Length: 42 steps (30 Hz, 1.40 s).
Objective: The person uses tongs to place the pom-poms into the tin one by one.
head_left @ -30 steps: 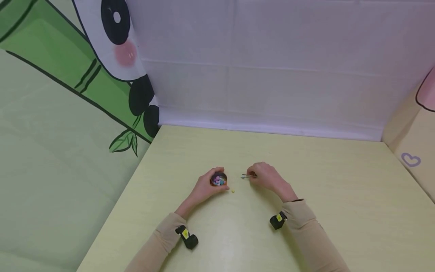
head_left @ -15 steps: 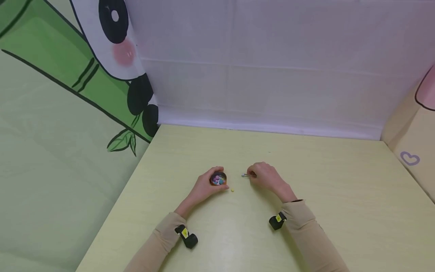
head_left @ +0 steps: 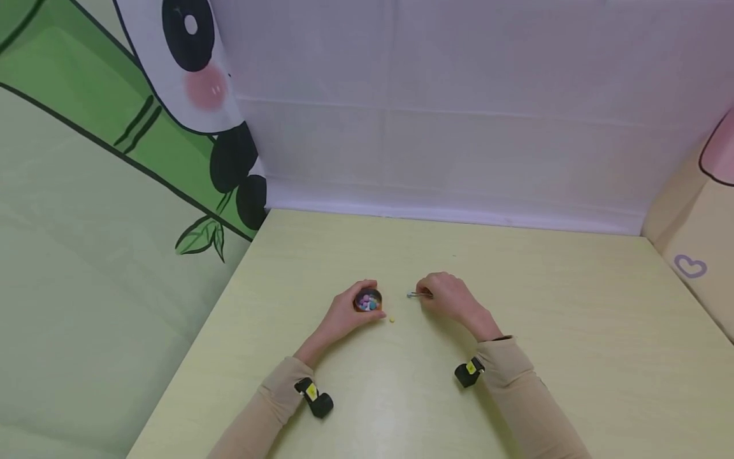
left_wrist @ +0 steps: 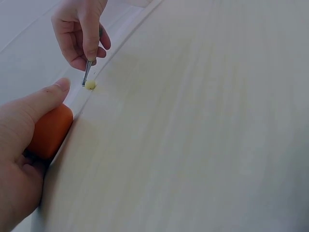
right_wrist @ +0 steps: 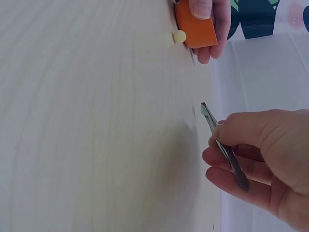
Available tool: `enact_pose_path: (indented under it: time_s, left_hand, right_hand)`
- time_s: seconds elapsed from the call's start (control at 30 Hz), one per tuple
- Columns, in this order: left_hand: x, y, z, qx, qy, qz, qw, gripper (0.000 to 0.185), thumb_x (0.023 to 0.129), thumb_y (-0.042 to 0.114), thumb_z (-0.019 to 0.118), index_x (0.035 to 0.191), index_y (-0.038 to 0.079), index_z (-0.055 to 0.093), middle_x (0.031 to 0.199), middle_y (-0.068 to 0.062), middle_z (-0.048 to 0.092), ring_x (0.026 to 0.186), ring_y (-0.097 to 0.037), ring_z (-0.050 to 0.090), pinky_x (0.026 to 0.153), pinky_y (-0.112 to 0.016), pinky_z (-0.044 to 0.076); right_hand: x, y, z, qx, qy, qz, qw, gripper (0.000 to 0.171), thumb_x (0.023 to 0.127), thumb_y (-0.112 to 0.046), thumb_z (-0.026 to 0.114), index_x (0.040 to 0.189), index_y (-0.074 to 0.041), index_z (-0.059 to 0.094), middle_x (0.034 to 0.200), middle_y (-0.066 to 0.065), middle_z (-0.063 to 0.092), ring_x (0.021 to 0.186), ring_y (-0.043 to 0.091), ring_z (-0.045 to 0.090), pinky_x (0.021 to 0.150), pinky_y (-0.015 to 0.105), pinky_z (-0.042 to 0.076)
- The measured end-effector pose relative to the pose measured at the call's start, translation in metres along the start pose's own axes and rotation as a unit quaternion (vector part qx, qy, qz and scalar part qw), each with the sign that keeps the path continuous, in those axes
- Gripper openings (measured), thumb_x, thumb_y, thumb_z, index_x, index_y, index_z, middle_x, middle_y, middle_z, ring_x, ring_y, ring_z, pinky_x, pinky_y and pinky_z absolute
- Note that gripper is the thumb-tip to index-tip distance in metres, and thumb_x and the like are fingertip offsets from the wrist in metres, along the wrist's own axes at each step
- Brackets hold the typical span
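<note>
My left hand (head_left: 343, 315) holds a small round orange cup (left_wrist: 52, 130), with the thumb on one side and fingers round the other. Inside the dark-lined cup lie several small beads (head_left: 367, 305), pink, blue and white among them. My right hand (head_left: 450, 298) pinches metal tweezers (right_wrist: 226, 151) between thumb and fingers, just right of the cup. Between the tweezer tips sits a small pale teal bead (right_wrist: 204, 110). A yellow bead (right_wrist: 179, 36) lies on the table beside the cup, close to the left thumb.
Both hands work over the middle of a pale wooden table (head_left: 516, 287). A plain whitish cloth (head_left: 459, 159) hangs behind its far edge. A printed backdrop (head_left: 115, 255) stands along the left side.
The tweezer arms, spread apart a second ago, now stand close together on the pale teal bead. Both hands keep nearly the same place; the head view has shifted slightly.
</note>
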<state>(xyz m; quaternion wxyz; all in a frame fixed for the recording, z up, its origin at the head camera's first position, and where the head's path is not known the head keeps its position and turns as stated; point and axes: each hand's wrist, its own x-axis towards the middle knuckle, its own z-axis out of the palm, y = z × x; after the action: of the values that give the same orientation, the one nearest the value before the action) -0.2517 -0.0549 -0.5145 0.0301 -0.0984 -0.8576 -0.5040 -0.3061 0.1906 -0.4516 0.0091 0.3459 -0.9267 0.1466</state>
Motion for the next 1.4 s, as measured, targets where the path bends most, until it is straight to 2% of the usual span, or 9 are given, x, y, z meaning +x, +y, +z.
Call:
enact_pose_path:
  time_s: [0.4, 0.8, 1.4]
  left_hand:
    - [-0.008, -0.004, -0.008, -0.004, -0.012, 0.002, 0.9999, 0.068, 0.079, 0.027, 0.084, 0.139, 0.015, 0.054, 0.141, -0.005, 0.059, 0.129, -0.028, 0.055, 0.106, -0.047, 0.047]
    - [-0.013, -0.008, -0.013, -0.001, -0.019, 0.006, 0.9998, 0.068, 0.079, 0.026, 0.085, 0.139, 0.015, 0.054, 0.141, -0.005, 0.059, 0.128, -0.028, 0.056, 0.105, -0.048, 0.047]
    - [-0.02, -0.017, -0.023, 0.001, -0.034, 0.013, 0.9993, 0.068, 0.079, 0.027, 0.085, 0.139, 0.016, 0.054, 0.141, -0.003, 0.06, 0.127, -0.026, 0.057, 0.105, -0.046, 0.047]
  right_hand:
    - [-0.004, -0.019, 0.002, -0.016, 0.007, 0.002, 1.0, 0.011, 0.088, -0.004, 0.067, 0.09, -0.01, 0.076, 0.091, 0.003, 0.074, 0.076, 0.012, 0.061, 0.063, 0.028, 0.05]
    - [-0.004, -0.033, 0.002, -0.025, 0.022, -0.005, 0.999, 0.008, 0.087, -0.006, 0.07, 0.091, -0.01, 0.076, 0.089, 0.002, 0.073, 0.074, 0.012, 0.061, 0.06, 0.026, 0.049]
    - [-0.003, -0.063, 0.009, -0.034, 0.044, -0.022, 0.998, 0.008, 0.086, -0.006, 0.071, 0.093, -0.009, 0.076, 0.09, 0.003, 0.074, 0.077, 0.015, 0.065, 0.064, 0.029, 0.054]
